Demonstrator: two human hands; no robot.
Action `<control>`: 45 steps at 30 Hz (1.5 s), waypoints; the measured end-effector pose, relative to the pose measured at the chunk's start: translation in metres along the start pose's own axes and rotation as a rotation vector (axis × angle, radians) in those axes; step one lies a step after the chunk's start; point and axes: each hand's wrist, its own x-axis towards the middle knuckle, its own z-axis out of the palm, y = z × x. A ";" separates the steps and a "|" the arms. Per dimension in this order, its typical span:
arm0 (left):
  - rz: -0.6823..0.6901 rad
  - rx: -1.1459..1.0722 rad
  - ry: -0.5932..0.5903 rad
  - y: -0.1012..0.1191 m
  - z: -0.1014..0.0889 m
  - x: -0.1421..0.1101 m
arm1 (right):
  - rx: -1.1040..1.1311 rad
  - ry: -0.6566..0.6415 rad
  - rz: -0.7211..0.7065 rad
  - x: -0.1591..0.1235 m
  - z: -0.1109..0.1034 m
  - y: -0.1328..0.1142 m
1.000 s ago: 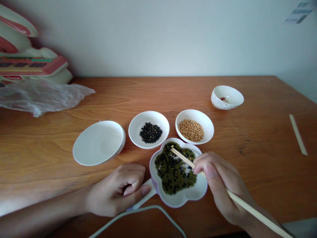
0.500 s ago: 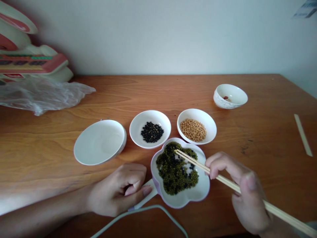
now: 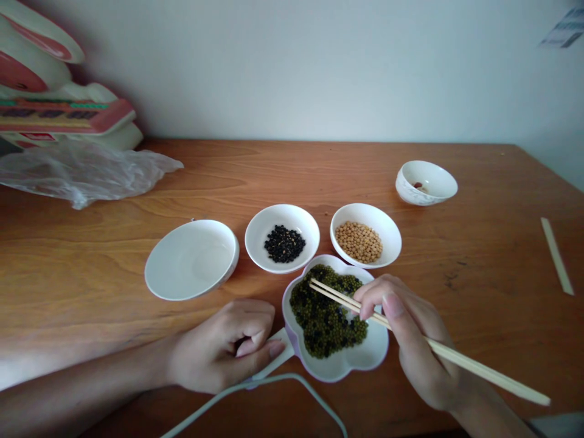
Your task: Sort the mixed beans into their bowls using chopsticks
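Note:
My right hand [image 3: 410, 340] grips a pair of wooden chopsticks [image 3: 474, 365]; their tips rest over the green and black beans in a flower-shaped white dish [image 3: 365, 359] near the table's front edge. My left hand [image 3: 223, 353] is curled around the dish's handle [image 3: 274, 359], thumb on top. Just behind the dish stand a small white bowl of black beans [image 3: 281, 237] and another with yellow soybeans [image 3: 365, 234]. An empty white bowl [image 3: 191, 258] sits to the left.
A patterned white bowl [image 3: 426, 181] holding something reddish stands at the back right. A paper chopstick sleeve [image 3: 556, 255] lies at the right. Crumpled clear plastic [image 3: 86, 170] and pink-white boxes [image 3: 59, 115] fill the back left corner. A grey cable [image 3: 274, 389] runs along the front edge.
My right hand drew back to the right and then returned over the dish, with the chopstick tips now further left among the beans. My left hand kept its hold on the handle.

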 end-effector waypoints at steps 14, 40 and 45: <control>-0.012 -0.006 0.007 0.000 0.001 0.002 | -0.031 0.045 -0.023 -0.005 -0.017 0.005; 0.023 0.000 0.023 0.003 0.001 0.006 | 0.098 0.017 0.065 -0.004 -0.023 0.018; 0.023 0.004 0.022 0.004 0.000 0.006 | 0.063 -0.066 0.039 -0.005 -0.020 0.014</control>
